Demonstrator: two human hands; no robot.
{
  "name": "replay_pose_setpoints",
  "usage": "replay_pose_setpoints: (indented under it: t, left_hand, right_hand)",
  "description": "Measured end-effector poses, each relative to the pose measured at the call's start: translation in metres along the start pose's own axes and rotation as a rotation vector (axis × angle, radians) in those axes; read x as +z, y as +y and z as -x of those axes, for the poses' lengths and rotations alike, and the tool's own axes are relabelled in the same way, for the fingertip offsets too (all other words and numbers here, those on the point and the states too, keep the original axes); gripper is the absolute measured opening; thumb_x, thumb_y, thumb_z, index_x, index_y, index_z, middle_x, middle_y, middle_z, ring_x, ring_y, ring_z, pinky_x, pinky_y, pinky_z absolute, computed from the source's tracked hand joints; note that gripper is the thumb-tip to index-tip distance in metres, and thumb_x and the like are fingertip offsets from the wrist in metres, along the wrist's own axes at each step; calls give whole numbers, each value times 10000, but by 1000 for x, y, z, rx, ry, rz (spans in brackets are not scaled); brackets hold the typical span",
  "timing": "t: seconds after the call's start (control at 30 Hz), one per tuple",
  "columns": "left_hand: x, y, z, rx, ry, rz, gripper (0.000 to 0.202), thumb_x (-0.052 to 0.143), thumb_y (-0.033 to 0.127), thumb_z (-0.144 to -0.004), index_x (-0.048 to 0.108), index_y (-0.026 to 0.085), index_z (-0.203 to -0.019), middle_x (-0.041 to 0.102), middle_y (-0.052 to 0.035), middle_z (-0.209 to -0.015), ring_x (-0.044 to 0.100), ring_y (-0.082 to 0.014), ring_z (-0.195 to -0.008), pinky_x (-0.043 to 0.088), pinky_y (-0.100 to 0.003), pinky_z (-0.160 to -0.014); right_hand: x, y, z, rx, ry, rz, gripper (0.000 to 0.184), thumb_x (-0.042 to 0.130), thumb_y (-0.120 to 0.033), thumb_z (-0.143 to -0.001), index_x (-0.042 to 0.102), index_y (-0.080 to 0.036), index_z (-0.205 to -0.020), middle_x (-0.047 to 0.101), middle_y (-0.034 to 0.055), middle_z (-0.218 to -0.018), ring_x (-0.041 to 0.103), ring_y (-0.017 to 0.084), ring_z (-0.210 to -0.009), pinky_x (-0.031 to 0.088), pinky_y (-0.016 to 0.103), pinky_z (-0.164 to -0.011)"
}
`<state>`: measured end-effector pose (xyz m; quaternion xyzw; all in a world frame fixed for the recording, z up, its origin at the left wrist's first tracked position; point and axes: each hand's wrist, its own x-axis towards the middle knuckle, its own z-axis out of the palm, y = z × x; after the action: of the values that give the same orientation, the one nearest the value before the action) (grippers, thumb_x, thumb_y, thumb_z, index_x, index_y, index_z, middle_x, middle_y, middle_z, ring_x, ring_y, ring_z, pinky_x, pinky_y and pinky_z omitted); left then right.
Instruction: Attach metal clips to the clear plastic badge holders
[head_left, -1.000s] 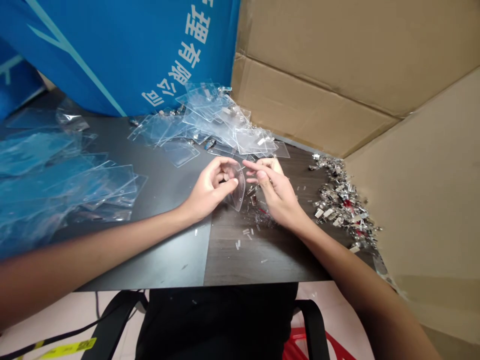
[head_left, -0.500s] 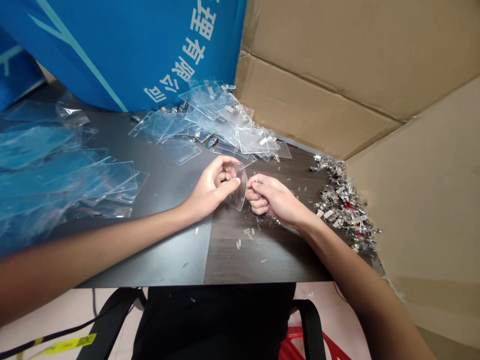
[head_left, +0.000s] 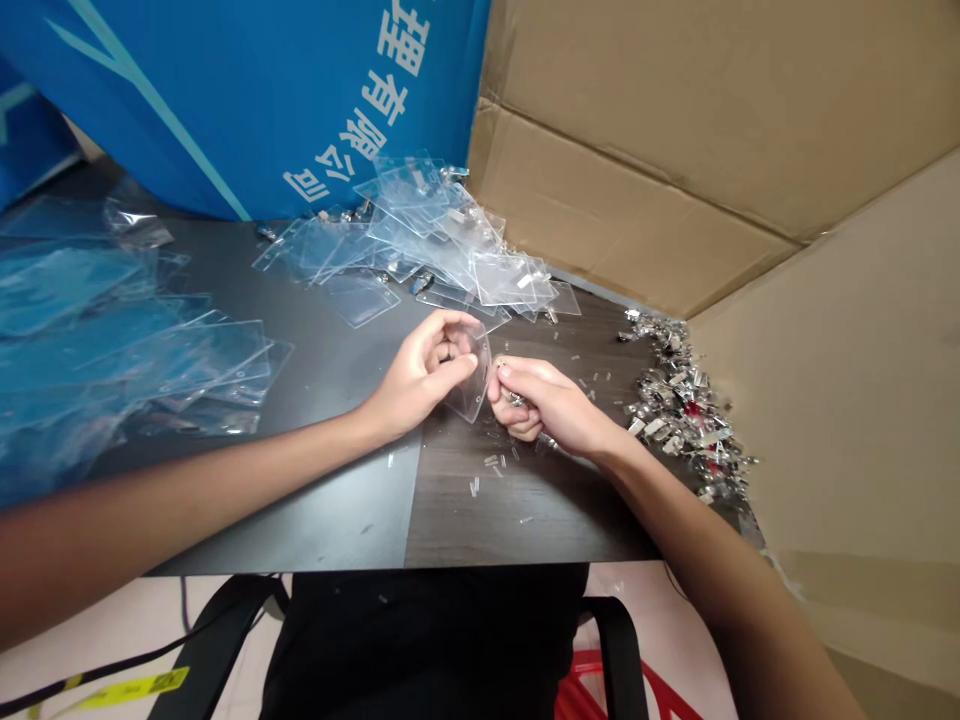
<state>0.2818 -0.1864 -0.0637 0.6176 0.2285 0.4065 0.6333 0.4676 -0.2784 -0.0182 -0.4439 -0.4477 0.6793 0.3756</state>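
Thumb and fingers of my left hand (head_left: 433,368) pinch a clear plastic badge holder (head_left: 472,390), bent into a curve, with small holes along its right edge. Close against that edge, my right hand (head_left: 544,398) is closed, thumb pressed on the index finger. A bit of shiny metal, which looks like a badge clip (head_left: 516,399), shows between its curled fingers; most of it is hidden. Small clear plastic slivers (head_left: 491,461) lie scattered on the table below both hands.
Clear sleeves (head_left: 135,350) spread over the table's left side. Holders with clips (head_left: 442,235) are heaped at the back before a blue banner (head_left: 300,90). Metal clips (head_left: 682,410) form a pile at right along a cardboard wall (head_left: 622,210). The table's front edge (head_left: 480,565) lies near my lap.
My right hand has turned slightly and its fingers have loosened a little, showing more metal. My left hand keeps its pinch on the badge holder. The view has shifted slightly.
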Motion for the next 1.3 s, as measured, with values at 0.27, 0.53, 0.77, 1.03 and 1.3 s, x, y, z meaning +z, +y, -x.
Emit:
replay_pose_setpoints:
  t: [0.27, 0.53, 0.77, 1.03, 1.3]
  left_hand:
    - [-3, -2, 0, -1, -10, -3, 439, 797, 261, -895, 682, 196, -1313, 603, -11, -965, 575, -148, -782, 465, -305, -692]
    - [-2, 1, 2, 16, -84, -23, 494, 858, 262, -864, 700, 196, -1327, 617, -23, -998, 605, -177, -906, 512, -333, -866]
    - [-3, -3, 0, -8, -54, 29, 421, 811, 284, -931, 683, 201, -1323, 598, -26, -993, 555, -160, -830, 462, -305, -718]
    - [-3, -4, 0, -33, -22, 31, 446, 797, 285, -932, 668, 204, -1351, 580, -25, -1018, 554, -152, -822, 447, -299, -673]
    - [-2, -3, 0, -24, -52, 31, 464, 804, 256, -909, 678, 198, -1351, 585, -23, -999, 569, -170, -876, 454, -311, -742]
  right_hand:
    - [-5, 1, 0, 11, -161, 9, 314, 615, -426, -1107, 692, -144, -994, 351, -108, -650, 190, 73, -532, 154, 197, -474]
    - [-8, 7, -2, 34, -174, 56, 417, 684, -557, -1078, 705, -152, -983, 373, -111, -618, 218, 79, -518, 172, 203, -449]
    - [-8, 8, -5, 16, -55, 194, 533, 707, -669, -1026, 628, -196, -792, 356, -109, -613, 232, 76, -522, 196, 227, -478]
    - [-3, -1, 0, -176, 32, 510, 269, 551, -327, -1032, 641, -203, -811, 453, -61, -697, 383, 128, -645, 312, 285, -637]
    - [-3, -1, 1, -264, 8, 503, 299, 551, -337, -1057, 630, -202, -802, 488, -54, -714, 396, 128, -656, 306, 292, -654]
